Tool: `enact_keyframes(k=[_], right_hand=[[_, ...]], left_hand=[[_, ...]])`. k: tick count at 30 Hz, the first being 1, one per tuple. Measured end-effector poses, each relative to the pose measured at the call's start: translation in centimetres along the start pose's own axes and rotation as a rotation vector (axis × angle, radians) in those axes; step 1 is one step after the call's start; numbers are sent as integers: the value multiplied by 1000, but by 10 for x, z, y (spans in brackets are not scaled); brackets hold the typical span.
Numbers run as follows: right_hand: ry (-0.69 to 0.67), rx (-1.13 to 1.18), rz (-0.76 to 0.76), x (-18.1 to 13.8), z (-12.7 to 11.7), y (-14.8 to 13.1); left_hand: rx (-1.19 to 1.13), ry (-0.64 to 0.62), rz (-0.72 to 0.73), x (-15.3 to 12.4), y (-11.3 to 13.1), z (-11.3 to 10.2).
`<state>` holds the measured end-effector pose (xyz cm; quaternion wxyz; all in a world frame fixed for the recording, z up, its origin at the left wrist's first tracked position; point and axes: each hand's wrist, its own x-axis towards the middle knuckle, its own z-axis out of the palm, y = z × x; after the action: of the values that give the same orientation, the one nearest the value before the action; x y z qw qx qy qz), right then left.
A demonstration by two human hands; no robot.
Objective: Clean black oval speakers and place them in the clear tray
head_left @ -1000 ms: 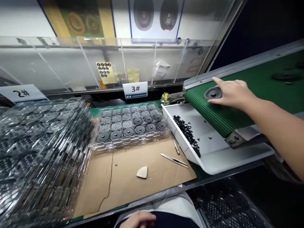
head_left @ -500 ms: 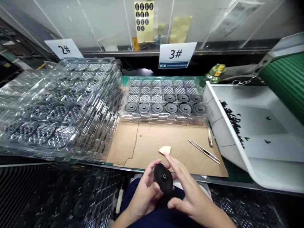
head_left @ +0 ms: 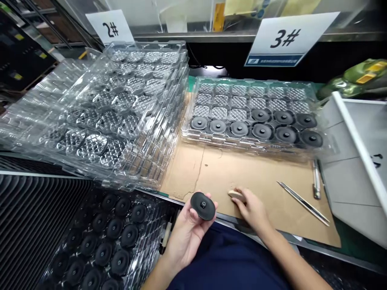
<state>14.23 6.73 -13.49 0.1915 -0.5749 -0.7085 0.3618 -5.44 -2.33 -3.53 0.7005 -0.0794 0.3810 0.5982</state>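
Note:
Between the thumb and fingers of my left hand (head_left: 191, 229) is a black oval disc (head_left: 203, 206) with a small raised stud at its centre. It is held above the table's front edge, its studded face tilted toward me. My right hand (head_left: 250, 205) is at the cardboard, its thumb and fingers closed on a small cream-coloured wedge-shaped pad (head_left: 236, 195). Part of the pad is hidden by the fingers. Behind both hands, a clear plastic tray (head_left: 220, 139) carries similar black discs in its front pockets.
Metal tweezers (head_left: 303, 202) and a knife-like tool (head_left: 316, 179) lie on the cardboard (head_left: 256, 165) at right. Tall stacked clear trays (head_left: 121, 121) stand left. A white bin (head_left: 347, 133) borders the right. Below left sits another tray of black discs (head_left: 103, 253).
My right hand has left the disc, moved to the cardboard and taken hold of the cream pad. My left hand keeps the disc, now tilted differently. The view has shifted left and closer.

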Motion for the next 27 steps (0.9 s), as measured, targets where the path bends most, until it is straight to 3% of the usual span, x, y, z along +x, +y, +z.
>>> enact_keyframes(k=[5, 8, 10, 12, 13, 17, 21, 25, 27], right_hand=[[-45, 80, -71, 0, -41, -83], [63, 187, -384, -16, -57, -137], [-7, 197, -470, -25, -63, -156], [-98, 165, -482, -31, -68, -161], [-80, 148, -489, -33, -70, -160], [201, 155, -582, -44, -73, -150], [109, 233, -600, -56, -79, -142], [244, 132, -560, -59, -92, -137], [228, 123, -613, -68, -100, -132]], left_hand=[[66, -49, 12, 6, 3, 14], [142, -120, -33, 8, 3, 27], [171, -119, -58, 6, 2, 35], [191, -119, -52, 4, 0, 42], [205, -137, -36, 2, -2, 44], [272, -227, -6, -6, -8, 54], [278, -197, -74, -11, -15, 60], [321, -285, -64, -12, -25, 67], [341, -295, -86, -14, -26, 70]])
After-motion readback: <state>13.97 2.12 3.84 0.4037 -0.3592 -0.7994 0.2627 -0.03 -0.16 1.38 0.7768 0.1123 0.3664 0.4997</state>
